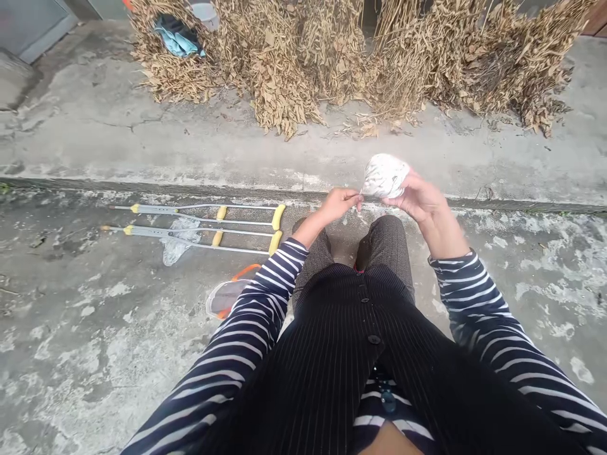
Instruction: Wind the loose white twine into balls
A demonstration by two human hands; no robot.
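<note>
- A black ribbed vest (341, 354) and grey speckled trousers (386, 246) fill the lower view, with the knees apart and pointing forward, so the person appears to be seated and working over the lap.
- Navy-and-white striped sleeves (478, 297) run out from both sides, raising the forearms so the hands meet in front of the knees.
- The white crumpled bundle (385, 175), perhaps plastic or paper, is held in the air above the knees, between the hands.
- The right hand (417, 199) is partly open, its fingers (401, 197) curved beneath and against the bundle, seemingly cradling its weight.
- The left hand (337, 205) is nearly closed, its thumb and fingertips pinched at the bundle's lower-left edge; exactly what they pinch is too small to tell.
- To the left on the cracked concrete ground (71, 354) lie an orange-strapped sandal (226, 297) and a clear plastic bag (177, 243).
- Two metal crutches (199, 215) with yellow grips (278, 217) lie side by side, apparently within reach of the seat.
- Beyond a low concrete ledge (190, 189), heaped dried plants (284, 69) lie in bunches, possibly set out to dry, with a blue cloth (176, 36) among them.
</note>
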